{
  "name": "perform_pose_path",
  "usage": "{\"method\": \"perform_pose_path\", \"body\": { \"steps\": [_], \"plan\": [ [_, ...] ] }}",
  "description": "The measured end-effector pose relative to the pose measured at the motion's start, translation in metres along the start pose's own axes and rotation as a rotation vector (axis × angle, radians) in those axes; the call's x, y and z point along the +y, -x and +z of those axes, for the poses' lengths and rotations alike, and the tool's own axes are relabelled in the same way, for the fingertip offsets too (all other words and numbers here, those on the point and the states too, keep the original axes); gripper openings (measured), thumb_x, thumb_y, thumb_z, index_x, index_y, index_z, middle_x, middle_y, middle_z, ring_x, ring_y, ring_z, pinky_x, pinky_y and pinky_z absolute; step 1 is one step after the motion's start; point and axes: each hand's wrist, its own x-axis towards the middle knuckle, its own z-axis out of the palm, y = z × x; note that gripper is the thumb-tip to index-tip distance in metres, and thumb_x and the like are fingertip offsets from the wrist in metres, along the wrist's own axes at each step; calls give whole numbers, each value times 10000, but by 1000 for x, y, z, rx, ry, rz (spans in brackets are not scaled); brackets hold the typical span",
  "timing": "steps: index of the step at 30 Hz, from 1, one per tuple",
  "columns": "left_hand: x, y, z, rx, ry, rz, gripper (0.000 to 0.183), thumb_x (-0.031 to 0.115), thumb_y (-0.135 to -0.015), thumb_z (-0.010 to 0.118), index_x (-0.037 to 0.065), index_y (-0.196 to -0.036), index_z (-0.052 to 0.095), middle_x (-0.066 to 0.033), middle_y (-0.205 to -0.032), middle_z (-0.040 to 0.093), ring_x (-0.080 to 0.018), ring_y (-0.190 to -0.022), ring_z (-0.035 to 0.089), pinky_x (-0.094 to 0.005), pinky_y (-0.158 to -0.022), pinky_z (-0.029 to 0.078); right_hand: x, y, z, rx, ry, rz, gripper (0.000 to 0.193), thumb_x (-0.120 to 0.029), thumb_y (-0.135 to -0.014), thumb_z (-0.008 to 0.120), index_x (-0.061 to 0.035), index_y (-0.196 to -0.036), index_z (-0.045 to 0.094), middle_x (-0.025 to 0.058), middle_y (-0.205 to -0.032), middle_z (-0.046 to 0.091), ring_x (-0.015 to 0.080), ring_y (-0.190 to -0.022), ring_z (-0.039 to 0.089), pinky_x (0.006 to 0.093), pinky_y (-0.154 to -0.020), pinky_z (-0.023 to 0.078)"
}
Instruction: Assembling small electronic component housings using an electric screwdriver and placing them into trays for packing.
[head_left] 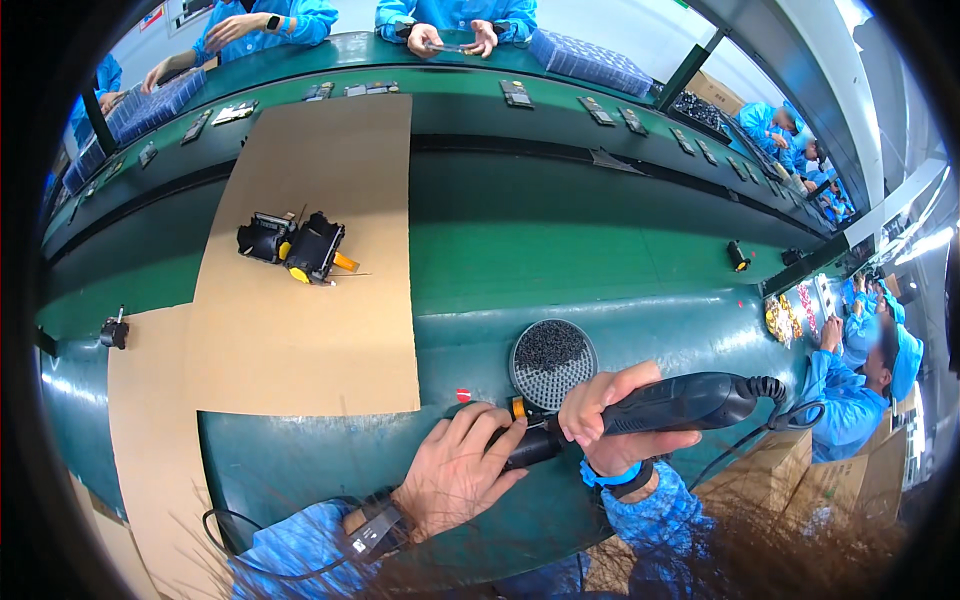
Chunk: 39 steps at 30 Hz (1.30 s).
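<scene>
OK, RH (608, 410) w/ elec. driver (685, 402), LH (460, 470) on blk pc. (533, 449)

One corded electric screwdriver (690, 400) and one round dish (545, 387) at the desk's (290, 450) front edge, tiny black pieces (553, 345) inside, way too many to count. Two black housings (315, 247) on the cardboard (310, 370), plus one small black part (115, 331) by its left edge. Circuit boards (516, 94) on the far shelf (450, 95): I get at least ten.
</scene>
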Motion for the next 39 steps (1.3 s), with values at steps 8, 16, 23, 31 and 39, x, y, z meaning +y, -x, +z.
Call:
{"method": "perform_pose_path", "body": {
  "steps": [8,16,23,31,39],
  "plan": [
    [0,0,-1,0,4,-4,555,282,-764,813,34,-1228,634,-92,-1177,568,-289,-1154,561,-411,-896,518,2,3,-1,2,2,22,897,-891,-720,502,-40,-1000,489,76,-614,520,157,-484,503,283,-431,438],
    [2,-1,-1,0,0,-21,570,265,-756,817,35,-1244,632,-90,-1178,569,-286,-1151,561,-413,-916,516,8,8,-8,-22,-72,72,880,-855,-697,584,-36,-1005,486,83,-658,540,169,-545,533,297,-496,461],
    [0,0,1,8,-4,-7,579,275,-753,820,42,-1248,633,-85,-1179,569,-287,-1161,559,-422,-928,516,10,7,-9,-82,-72,56,877,-830,-726,596,-11,-1025,503,87,-658,553,176,-563,545,305,-502,468],
    [-2,-1,2,-31,15,-25,574,281,-752,825,46,-1241,638,-90,-1179,577,-288,-1146,572,-429,-930,514,3,1,-9,-46,-93,-64,837,-810,-780,558,-39,-1105,513,71,-652,561,202,-548,582,336,-481,498],
    [-3,-2,2,-90,6,-44,570,355,-818,767,63,-1283,614,-83,-1217,565,-275,-1192,546,-420,-926,497,-8,-19,-30,136,60,-110,897,-945,-752,338,-89,-996,440,38,-616,470,128,-460,460,293,-420,428]
  ]
}}
